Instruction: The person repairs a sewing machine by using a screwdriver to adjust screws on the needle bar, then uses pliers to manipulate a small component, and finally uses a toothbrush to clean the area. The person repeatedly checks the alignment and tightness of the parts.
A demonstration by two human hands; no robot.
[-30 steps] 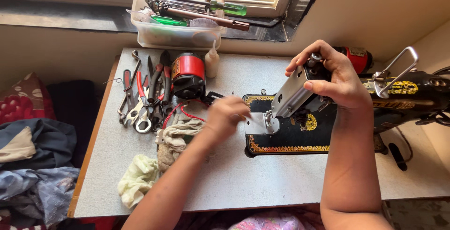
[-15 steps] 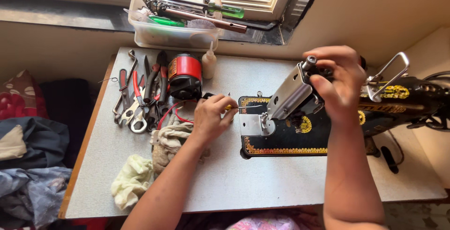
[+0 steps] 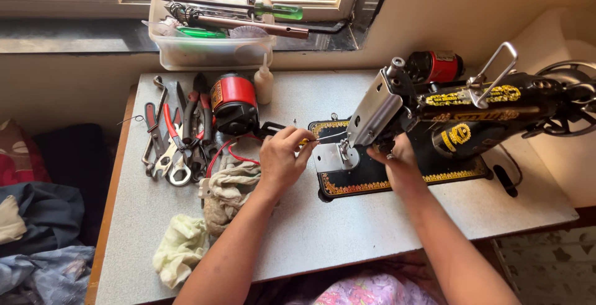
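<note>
Nearest the front edge of the surface (image 3: 347, 243) I note bare room in the middle, and toward the front left corner a pale green cloth (image 3: 180, 249) with a grey rag (image 3: 231, 188) just behind it, both soft and limp.

My left hand (image 3: 282, 156) is pinched shut on a small screwdriver (image 3: 318, 138), its thin shaft reaching to the needle area of the sewing machine (image 3: 459, 125). I judge the tool light, stiff and apt to roll; a grip at the handle suits it. My right hand (image 3: 397, 156) sits under the machine's head, touching it; I cannot tell whether its fingers are closed.

The machine stands on the right half of the surface, black with gold ornament. I judge it heavy, rigid metal, best held by the arm or base, not the needle bar.

Toward the back left lie pliers and spanners (image 3: 177, 137), a red motor (image 3: 233, 101) and a small white bottle (image 3: 264, 82). A clear tray (image 3: 211, 53) of tools sits on the sill beyond. Room right of the machine is narrow.
</note>
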